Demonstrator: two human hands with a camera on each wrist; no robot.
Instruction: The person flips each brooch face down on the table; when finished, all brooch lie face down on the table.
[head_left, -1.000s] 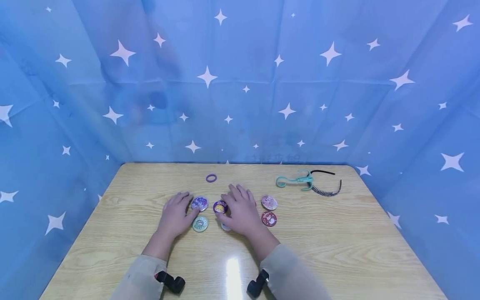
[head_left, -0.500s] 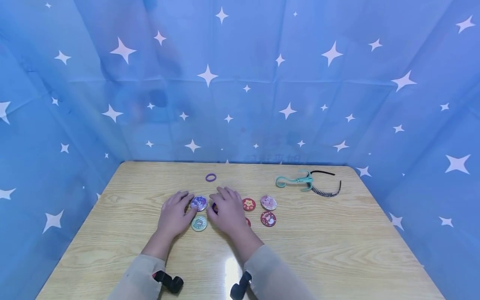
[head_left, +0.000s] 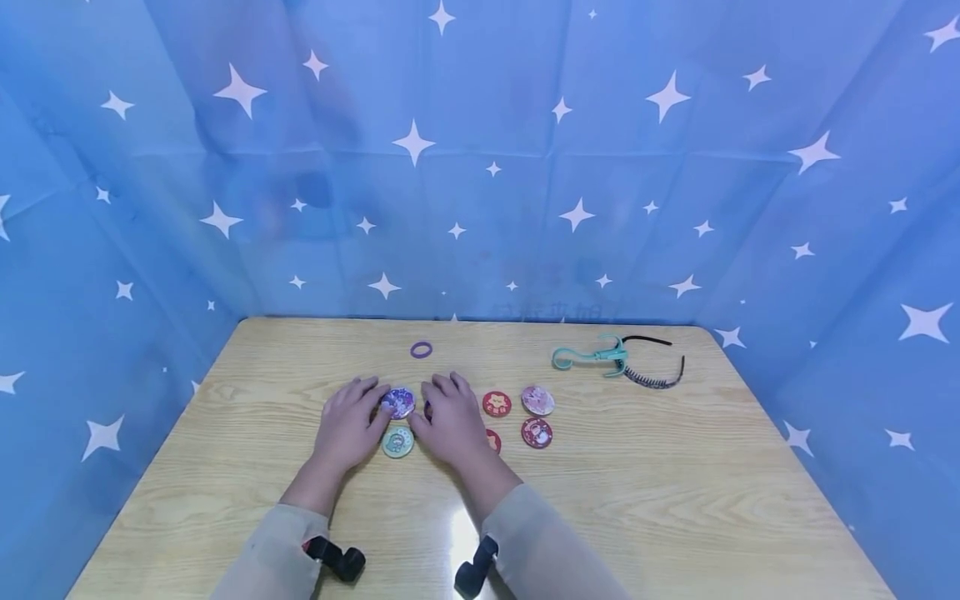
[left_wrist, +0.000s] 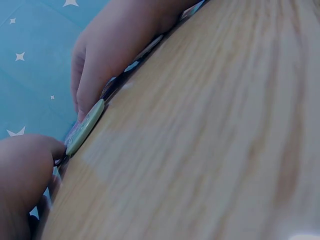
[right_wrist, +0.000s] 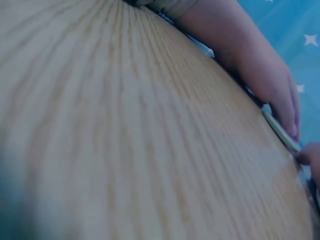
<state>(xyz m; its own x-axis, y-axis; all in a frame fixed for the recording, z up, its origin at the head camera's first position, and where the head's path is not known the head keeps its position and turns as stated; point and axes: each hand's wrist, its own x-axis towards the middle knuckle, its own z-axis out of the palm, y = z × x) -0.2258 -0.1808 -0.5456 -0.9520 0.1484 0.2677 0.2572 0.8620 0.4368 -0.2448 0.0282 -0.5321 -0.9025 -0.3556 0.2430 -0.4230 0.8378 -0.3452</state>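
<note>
My left hand [head_left: 351, 425] rests on the table, thumb and fingertips at the edges of a purple-blue round badge [head_left: 399, 403]. Just below it lies a pale green badge [head_left: 397, 442], which the left wrist view shows edge-on between both hands. My right hand [head_left: 453, 423] lies palm down to its right. It covers most of a dark purple badge [head_left: 428, 411], of which only the left edge shows; I cannot tell whether the fingers pinch it. A red badge [head_left: 492, 440] is partly hidden beside the right wrist, and a red star badge [head_left: 497, 404] lies above it.
Farther right are a pink badge [head_left: 537, 400] and a dark red badge [head_left: 537, 432]. A purple ring [head_left: 422, 350] lies behind the hands. At the back right are a teal clip-like item [head_left: 600, 356] and a black toothed headband [head_left: 652, 382]. A blue star-patterned curtain [head_left: 480, 200] stands behind the table.
My right hand has moved left, uncovering the red star badge and part of another red one. The dark purple badge has shifted slightly left and is now mostly covered. The left hand stays in place.
</note>
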